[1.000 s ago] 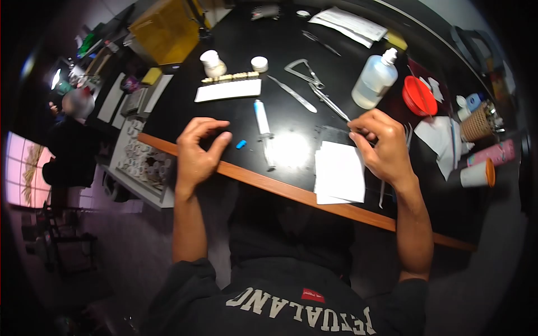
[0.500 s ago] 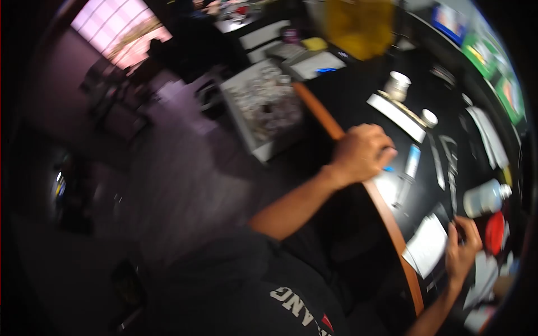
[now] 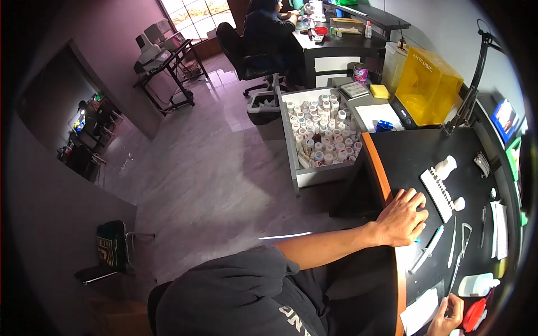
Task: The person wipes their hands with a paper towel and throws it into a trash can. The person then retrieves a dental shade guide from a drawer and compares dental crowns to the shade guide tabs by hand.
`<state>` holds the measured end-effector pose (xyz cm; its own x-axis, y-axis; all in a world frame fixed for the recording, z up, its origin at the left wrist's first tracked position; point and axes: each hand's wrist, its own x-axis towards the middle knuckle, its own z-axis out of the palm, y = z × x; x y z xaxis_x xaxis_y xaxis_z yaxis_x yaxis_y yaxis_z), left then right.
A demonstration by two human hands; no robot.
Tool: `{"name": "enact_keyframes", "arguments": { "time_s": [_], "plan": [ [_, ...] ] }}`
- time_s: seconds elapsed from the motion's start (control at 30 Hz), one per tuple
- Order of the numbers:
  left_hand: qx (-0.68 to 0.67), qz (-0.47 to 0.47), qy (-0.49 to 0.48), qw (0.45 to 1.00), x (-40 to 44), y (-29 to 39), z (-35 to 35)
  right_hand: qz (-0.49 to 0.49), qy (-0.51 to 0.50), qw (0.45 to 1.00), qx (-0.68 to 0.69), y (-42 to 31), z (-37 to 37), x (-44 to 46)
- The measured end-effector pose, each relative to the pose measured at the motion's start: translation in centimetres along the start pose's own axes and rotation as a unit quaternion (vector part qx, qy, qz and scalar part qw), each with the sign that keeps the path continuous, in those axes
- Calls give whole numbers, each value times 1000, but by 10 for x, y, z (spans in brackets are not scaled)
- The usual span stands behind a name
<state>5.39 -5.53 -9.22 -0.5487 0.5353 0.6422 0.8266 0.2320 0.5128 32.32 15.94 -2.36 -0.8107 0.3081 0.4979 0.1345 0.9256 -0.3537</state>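
My left hand [image 3: 400, 218] rests palm down on the black desk near its orange edge, fingers bent under; what it covers is hidden, and a bit of blue shows beside it. Beside it lie a syringe [image 3: 428, 249] and a white strip with a row of small pegs [image 3: 436, 196]. At the lower right my right hand [image 3: 447, 317] is pinched shut at the lower end of a thin metal tool [image 3: 460, 252] with a bowed end. White paper [image 3: 420, 311] lies next to that hand. A clear bottle [image 3: 475, 285] and a red object [image 3: 475, 315] are close by.
An open drawer [image 3: 318, 178] full of small bottles juts out left of the desk. A yellow box [image 3: 428, 81] and a black lamp arm [image 3: 473, 84] stand at the back. A person in dark clothes [image 3: 269, 39] sits at another desk.
My view has swung toward the room, so the desk and both hands sit lower and further right or cut off. My left hand looks flatter on the desk; my right hand stays pinched.
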Motion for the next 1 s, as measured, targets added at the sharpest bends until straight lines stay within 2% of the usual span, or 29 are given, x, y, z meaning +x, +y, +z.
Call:
{"name": "enact_keyframes", "arguments": {
  "time_s": [0.2, 0.33, 0.43, 0.87, 0.97, 1.0],
  "plan": [
    [16, -27, 2, 999, 0, 2, 1, -7, -9, 1000, -7, -3, -3, 2],
    [7, -12, 10, 1000, 0, -2, 4, 14, -15, 1000, 4, -8, -5, 3],
    [19, -23, 14, 999, 0, -1, 4, -23, -9, 1000, -1, -5, -3, 4],
    [9, -22, 25, 999, -1, -3, 9, -16, -24, 999, -21, -11, -3, 7],
    [17, -6, 17, 1000, -2, -6, 9, 2, -17, 1000, 18, -10, 0, 5],
    [14, -16, 21, 1000, -1, -4, 10, -26, -21, 999, -2, -9, -1, 6]
  ]
}}
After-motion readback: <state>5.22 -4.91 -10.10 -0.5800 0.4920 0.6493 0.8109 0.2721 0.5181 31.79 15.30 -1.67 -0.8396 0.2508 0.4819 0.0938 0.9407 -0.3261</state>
